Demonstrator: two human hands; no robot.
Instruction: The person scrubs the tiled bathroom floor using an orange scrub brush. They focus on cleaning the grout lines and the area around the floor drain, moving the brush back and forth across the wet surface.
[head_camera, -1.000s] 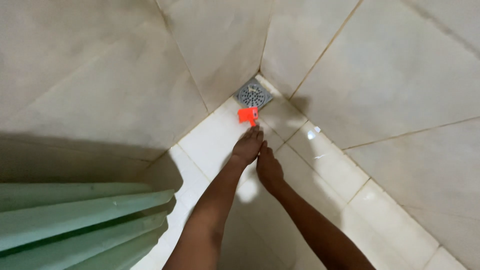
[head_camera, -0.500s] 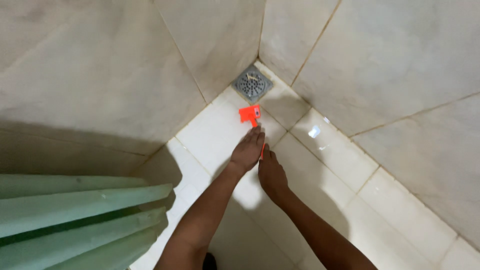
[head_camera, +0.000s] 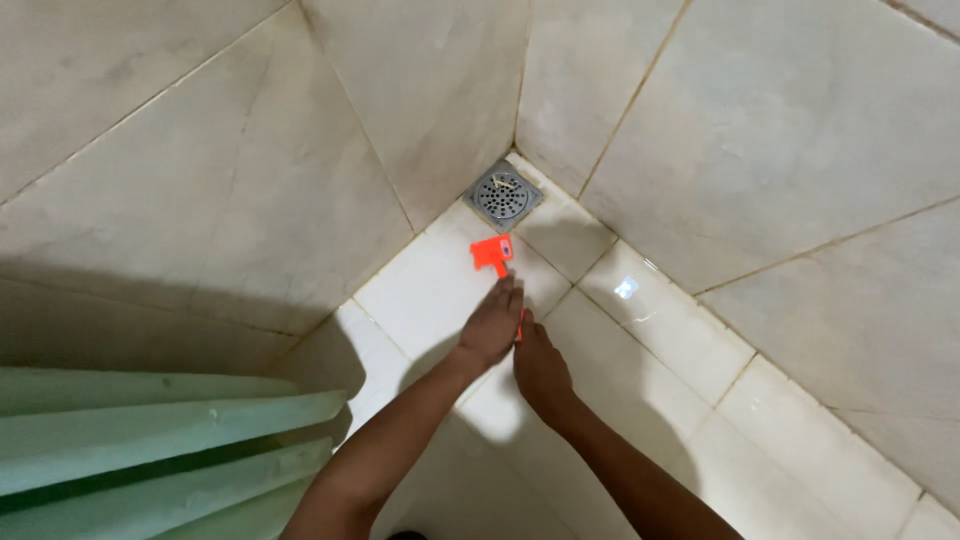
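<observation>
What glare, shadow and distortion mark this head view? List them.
Head view: a bright glare spot sits on the glossy white floor tile; the arms cast soft shadows left of the left hand and below the right hand; a dark shadow band lies above the pale green ribbed panel; wide-angle lens skews the tile lines; focus is fairly sharp.

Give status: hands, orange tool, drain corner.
Left hand and right hand together on the orange tool, head on white floor tile. Grip hidden under fingers. Drain grate just beyond, uncovered. Green curtain off left.
</observation>
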